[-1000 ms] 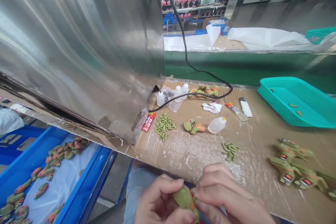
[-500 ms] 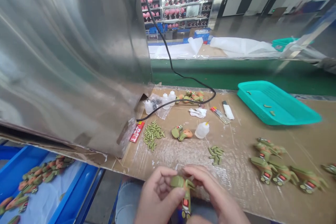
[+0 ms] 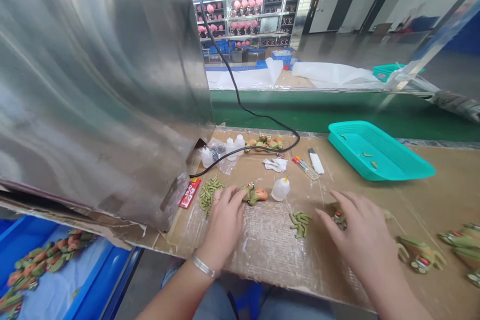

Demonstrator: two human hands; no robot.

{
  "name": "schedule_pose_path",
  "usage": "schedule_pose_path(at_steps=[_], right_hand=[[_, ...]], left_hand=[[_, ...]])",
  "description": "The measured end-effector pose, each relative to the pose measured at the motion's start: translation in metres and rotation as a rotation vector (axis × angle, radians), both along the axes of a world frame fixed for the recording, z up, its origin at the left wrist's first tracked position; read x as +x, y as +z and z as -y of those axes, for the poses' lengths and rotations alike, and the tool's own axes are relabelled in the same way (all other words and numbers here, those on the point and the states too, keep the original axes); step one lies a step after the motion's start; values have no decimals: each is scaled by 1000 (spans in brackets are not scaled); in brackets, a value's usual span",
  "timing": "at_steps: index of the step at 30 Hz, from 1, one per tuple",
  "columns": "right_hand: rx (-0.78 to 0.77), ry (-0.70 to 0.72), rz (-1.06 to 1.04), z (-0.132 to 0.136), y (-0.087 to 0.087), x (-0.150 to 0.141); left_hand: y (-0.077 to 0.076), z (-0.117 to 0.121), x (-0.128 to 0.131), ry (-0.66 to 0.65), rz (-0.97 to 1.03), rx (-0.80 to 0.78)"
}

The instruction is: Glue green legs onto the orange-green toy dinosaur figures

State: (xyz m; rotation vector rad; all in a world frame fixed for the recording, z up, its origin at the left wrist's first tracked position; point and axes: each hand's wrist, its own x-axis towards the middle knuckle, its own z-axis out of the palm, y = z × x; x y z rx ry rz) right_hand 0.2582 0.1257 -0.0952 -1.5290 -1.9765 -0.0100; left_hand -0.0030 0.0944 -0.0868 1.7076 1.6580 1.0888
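Note:
My left hand reaches over the cardboard with its fingers stretched out and slightly bent. Its fingertips are at a green and orange toy figure, partly covering it and the pile of small green pieces to its left. On the right, my right hand is open, thumb apart from the fingers, above a green figure that it mostly hides. A smaller heap of green pieces lies between the hands. Behind it stands a white squeeze bottle with a yellow tip.
More finished-looking figures lie at the right. A turquoise tray stands behind them. A black cable crosses the back near several bottles. A metal panel walls the left; below it is a blue bin with figures.
Both hands have parted from the front edge, where they held a green figure. My left hand has moved forward and left, my right hand right. The camera view has shifted slightly.

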Motion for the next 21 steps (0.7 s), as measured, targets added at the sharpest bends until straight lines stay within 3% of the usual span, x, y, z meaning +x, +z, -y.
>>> schedule_pose_path(at_steps=[5, 10, 15, 21], right_hand=[[-142, 85, -154, -15, -9, -55], [-322, 113, -443, -23, -10, -77], [-567, 346, -791, 21, 15, -82], [-717, 476, -848, 69, 35, -68]], left_hand=[[-7, -17, 4, -49, 35, 18], [4, -1, -6, 21, 314, -53], [26, 42, -9, 98, 816, -200], [27, 80, -1, 104, 1263, -438]])
